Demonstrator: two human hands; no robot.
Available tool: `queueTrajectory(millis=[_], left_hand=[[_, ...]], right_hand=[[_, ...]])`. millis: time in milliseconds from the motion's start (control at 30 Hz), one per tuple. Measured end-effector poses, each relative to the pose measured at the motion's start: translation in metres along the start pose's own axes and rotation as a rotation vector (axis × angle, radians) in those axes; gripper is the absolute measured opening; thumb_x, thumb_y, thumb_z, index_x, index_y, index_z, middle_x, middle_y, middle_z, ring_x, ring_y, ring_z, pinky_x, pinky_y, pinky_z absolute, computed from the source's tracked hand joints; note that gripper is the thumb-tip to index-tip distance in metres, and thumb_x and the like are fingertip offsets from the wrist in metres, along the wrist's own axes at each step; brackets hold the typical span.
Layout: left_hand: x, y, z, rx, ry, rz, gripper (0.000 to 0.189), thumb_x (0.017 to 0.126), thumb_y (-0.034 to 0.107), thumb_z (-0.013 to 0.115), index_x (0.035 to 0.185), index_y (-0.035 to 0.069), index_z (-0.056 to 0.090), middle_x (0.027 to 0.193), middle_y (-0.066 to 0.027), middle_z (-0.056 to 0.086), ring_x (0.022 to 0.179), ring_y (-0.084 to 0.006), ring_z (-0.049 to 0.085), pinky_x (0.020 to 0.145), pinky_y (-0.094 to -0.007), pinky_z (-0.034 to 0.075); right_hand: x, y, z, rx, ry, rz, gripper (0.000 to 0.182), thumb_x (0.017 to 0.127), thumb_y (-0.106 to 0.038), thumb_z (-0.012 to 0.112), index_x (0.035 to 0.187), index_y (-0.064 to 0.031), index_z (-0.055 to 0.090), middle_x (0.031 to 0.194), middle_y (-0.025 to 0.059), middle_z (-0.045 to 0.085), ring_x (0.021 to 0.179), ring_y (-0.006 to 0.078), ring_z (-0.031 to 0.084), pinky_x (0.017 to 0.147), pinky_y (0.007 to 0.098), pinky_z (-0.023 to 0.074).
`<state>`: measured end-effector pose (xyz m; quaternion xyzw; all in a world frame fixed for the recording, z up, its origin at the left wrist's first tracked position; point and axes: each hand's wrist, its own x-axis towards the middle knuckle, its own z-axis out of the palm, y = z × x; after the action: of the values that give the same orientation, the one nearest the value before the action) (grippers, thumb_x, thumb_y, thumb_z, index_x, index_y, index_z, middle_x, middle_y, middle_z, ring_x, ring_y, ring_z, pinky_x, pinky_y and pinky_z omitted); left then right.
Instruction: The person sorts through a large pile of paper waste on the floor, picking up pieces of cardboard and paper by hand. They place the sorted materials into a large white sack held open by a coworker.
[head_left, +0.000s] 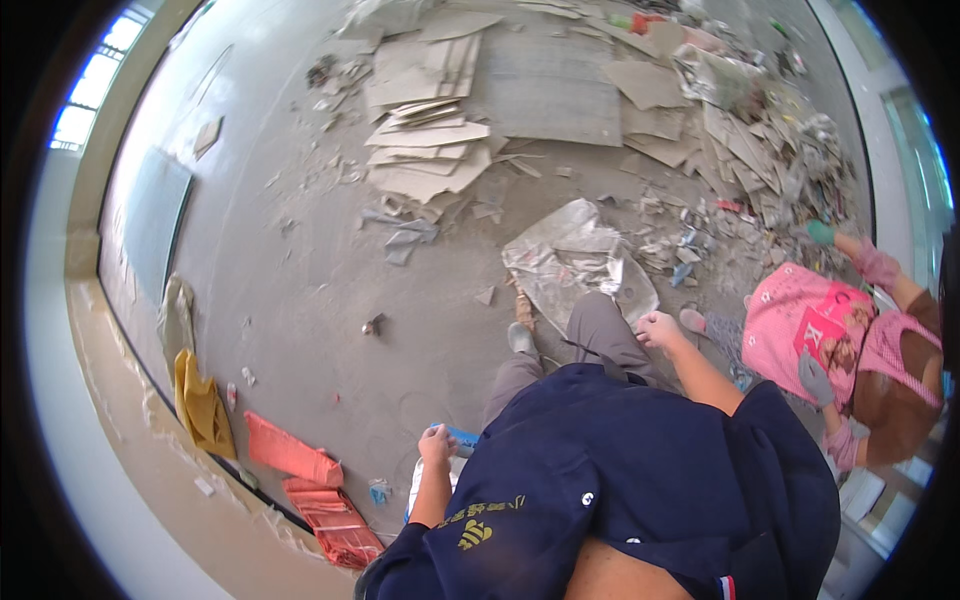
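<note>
My left hand (436, 444) hangs low at my left side, fingers curled. Close by it in the view lies a white-and-blue bag (417, 480), mostly hidden by my arm and shirt; whether the hand touches it cannot be seen. My right hand (658, 330) is beside my right knee with its fingers bent together. Just past the fingertips is the lower edge of a crumpled, dusty white sack (570, 251) spread on the floor before my feet. Contact between that hand and the sack is unclear. A brown strip of debris (523, 306) lies by my shoe (520, 339).
At right, a co-worker in a pink apron (806, 330) bends toward a rubble heap (750, 165). Broken boards (427, 150) are stacked ahead around a flat grey panel (551, 94). Folded red sacks (330, 517) and a yellow cloth (201, 405) lie along the left wall.
</note>
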<state>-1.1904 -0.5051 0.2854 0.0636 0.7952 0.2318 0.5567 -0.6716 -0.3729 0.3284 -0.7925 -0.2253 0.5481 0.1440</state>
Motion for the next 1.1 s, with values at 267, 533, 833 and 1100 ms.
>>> queueTrajectory(millis=[267,533,833,1100], left_hand=[[-0.006,-0.019,-0.045,-0.278,0.054,-0.016,0.013,0.087,0.015,0.055,0.090,0.003,0.054,0.070,-0.0017,0.054,0.055,-0.0092,0.052,0.043,-0.0224,0.041],[-0.003,0.021,-0.051,-0.343,0.132,-0.035,0.016,0.083,0.017,0.058,0.091,0.003,0.055,0.076,-0.0032,0.055,0.060,-0.0108,0.053,0.046,-0.0231,0.044],[0.052,0.163,-0.092,-0.263,0.154,0.011,0.019,0.084,0.017,0.059,0.096,0.003,0.057,0.083,-0.0050,0.060,0.066,-0.0128,0.058,0.051,-0.0245,0.048],[0.103,0.138,-0.165,0.068,0.179,0.099,0.018,0.084,0.019,0.060,0.087,0.001,0.062,0.079,-0.0046,0.064,0.064,-0.0105,0.058,0.059,-0.0239,0.049]], right_hand=[[0.059,-0.089,0.063,-0.240,-0.069,0.010,0.016,0.082,-0.021,0.061,0.089,-0.0071,0.057,0.075,0.0031,0.058,0.058,0.0117,0.056,0.045,0.0254,0.0443],[0.083,-0.208,0.148,-0.364,-0.246,-0.073,0.014,0.082,-0.021,0.060,0.087,-0.0089,0.056,0.076,0.0027,0.059,0.059,0.0115,0.056,0.046,0.0257,0.0451],[0.111,-0.273,0.235,-0.402,-0.304,0.010,0.015,0.081,-0.020,0.061,0.087,-0.0061,0.058,0.072,0.0037,0.059,0.058,0.0117,0.059,0.044,0.0261,0.0452],[0.128,-0.291,0.261,-0.378,-0.165,-0.042,0.017,0.078,-0.018,0.061,0.068,-0.0046,0.060,0.057,0.0046,0.056,0.042,0.0140,0.051,0.036,0.0296,0.0387]])
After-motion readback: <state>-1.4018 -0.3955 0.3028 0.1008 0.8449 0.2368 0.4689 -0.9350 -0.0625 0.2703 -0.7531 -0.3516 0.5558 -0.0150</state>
